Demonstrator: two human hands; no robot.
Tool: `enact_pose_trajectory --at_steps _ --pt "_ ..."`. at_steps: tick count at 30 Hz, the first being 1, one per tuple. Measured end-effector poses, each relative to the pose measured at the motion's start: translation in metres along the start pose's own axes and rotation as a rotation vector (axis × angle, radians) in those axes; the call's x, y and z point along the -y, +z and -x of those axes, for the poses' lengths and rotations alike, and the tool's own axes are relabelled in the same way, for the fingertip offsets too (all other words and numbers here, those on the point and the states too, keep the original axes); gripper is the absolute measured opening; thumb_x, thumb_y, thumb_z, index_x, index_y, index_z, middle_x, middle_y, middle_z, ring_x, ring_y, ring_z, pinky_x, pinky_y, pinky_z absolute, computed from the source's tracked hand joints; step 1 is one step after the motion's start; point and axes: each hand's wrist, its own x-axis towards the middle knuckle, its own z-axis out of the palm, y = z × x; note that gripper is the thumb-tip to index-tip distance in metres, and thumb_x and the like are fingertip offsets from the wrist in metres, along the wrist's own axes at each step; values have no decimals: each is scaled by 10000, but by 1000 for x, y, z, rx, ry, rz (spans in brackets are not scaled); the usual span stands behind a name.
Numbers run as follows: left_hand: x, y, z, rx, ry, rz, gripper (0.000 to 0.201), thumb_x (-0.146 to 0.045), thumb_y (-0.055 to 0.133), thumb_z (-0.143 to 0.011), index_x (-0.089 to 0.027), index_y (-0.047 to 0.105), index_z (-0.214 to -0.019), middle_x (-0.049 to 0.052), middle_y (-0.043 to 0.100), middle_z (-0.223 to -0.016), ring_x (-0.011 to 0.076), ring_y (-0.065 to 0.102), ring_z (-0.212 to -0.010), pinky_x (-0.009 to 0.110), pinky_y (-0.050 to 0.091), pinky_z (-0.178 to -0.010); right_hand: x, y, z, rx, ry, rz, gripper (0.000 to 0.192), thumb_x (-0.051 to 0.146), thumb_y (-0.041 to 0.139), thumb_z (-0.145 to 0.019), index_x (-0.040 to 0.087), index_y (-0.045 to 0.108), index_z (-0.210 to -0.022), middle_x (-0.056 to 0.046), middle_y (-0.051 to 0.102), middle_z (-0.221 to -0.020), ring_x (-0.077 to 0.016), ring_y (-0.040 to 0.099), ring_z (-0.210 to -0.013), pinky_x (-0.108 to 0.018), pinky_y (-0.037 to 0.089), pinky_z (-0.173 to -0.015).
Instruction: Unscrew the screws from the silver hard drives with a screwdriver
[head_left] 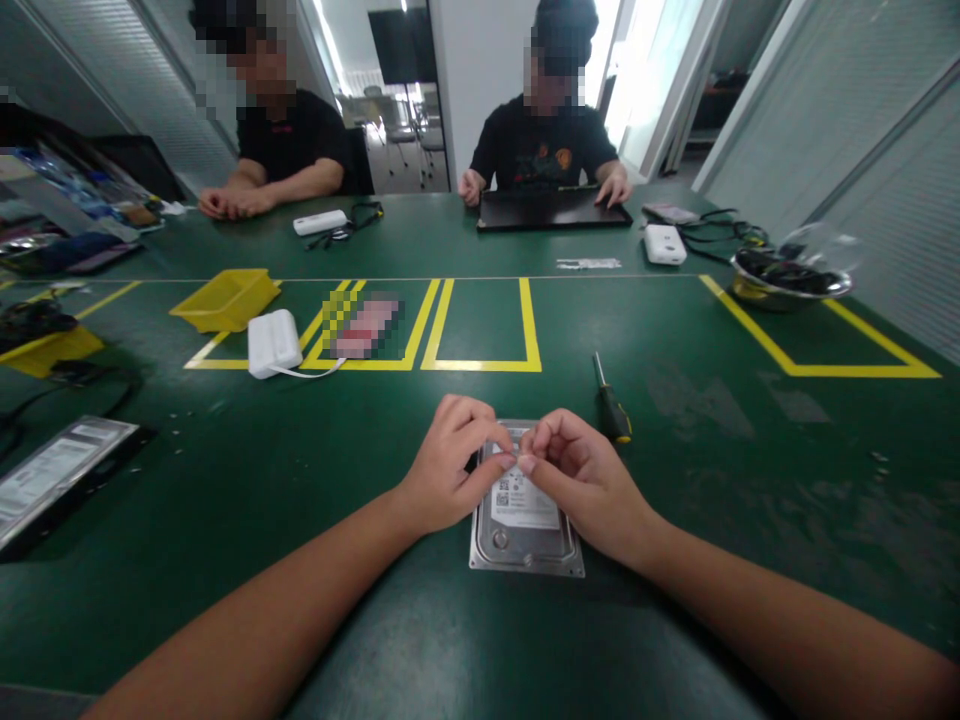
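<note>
1. Far left, a second drive [56,475] lay flat at the worktop [300,500] edge beside loose cables; a yellow bin [225,298] and a white box [274,343] sat further back, well apart from the action.
2. Left hand [450,465] came in curled, fingers narrow, tips pinched together over the top edge of the hard drive [527,520]; whether anything tiny sat between them, I couldn't tell.
3. The hard drive lay flat, label up, dead centre and near the person; probably so both hands could steady it from above.
4. Right hand [577,475] mirrored the left, fingers bunched, thumb touching the drive's label, the two hands meeting tip to tip.
5. A screwdriver [613,400] rested just beside the right hand, handle nearest, easy to grab; open green worktop stretched to the right.
6. Across the worktop, two people sat, one with hands on a dark tray [551,210].
</note>
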Motion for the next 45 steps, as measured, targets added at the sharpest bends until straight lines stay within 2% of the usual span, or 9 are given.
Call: enact_pose_trajectory --at_steps 8,23,27,31,35,38,43,45 --pt "-1 0 0 -47 49 47 48 -227 567 -928 -204 605 -947 38 575 -936 194 525 -931 375 424 -849 -1 0 -1 -14 16 -3 226 329 693 -847 219 497 -843 32 523 -787 -97 445 -656 -263 364 -582" --pt "-2 0 3 -34 69 57 34 -239 579 -915 -214 597 -930 43 594 -934 200 548 -929 384 452 -850 -2 2 1 -10 -12 21 194 314 678 -857 220 509 -843 30 517 -778 -103 447 -660 -269 373 -589" --pt "-1 0 3 -39 85 25 54 -255 568 -920 -212 599 -918 52 600 -931 207 552 -921 392 469 -840 -2 3 0 -19 -13 24 194 303 679 -854 217 507 -833 31 513 -771 -102 441 -660 -271 369 -592" --pt "-2 2 3 -95 145 -29 45 -208 587 -903 -204 603 -945 48 615 -919 197 568 -895 383 486 -823 -1 3 0 -26 -1 13 199 313 685 -848 214 512 -834 23 534 -794 -102 465 -674 -272 383 -601" --pt "-3 2 2 -133 229 -106 164 -139 582 -897 -201 621 -1043 46 675 -951 187 604 -899 378 514 -847 1 3 -1 -17 13 -32 220 325 711 -822 226 518 -859 17 567 -807 -121 530 -731 -281 429 -640" --pt "0 1 3 -150 224 -167 193 -130 594 -892 -210 639 -1062 40 703 -956 187 625 -898 376 533 -844 2 3 -2 -10 19 -59 250 345 733 -802 237 515 -861 29 556 -747 -138 558 -754 -284 456 -655" --pt "5 -1 5 -225 240 -240 205 -103 602 -878 -218 634 -1044 38 716 -953 189 655 -904 372 548 -833 2 0 -1 36 33 -59 225 335 693 -836 234 519 -937 -6 633 -911 -126 583 -734 -294 487 -651" --pt "6 -2 5 -234 234 -259 196 -95 592 -881 -214 622 -1034 34 712 -939 185 648 -895 369 542 -840 3 -2 1 28 -11 114 171 324 627 -882 236 542 -1001 -31 652 -961 -155 612 -804 -340 517 -714"
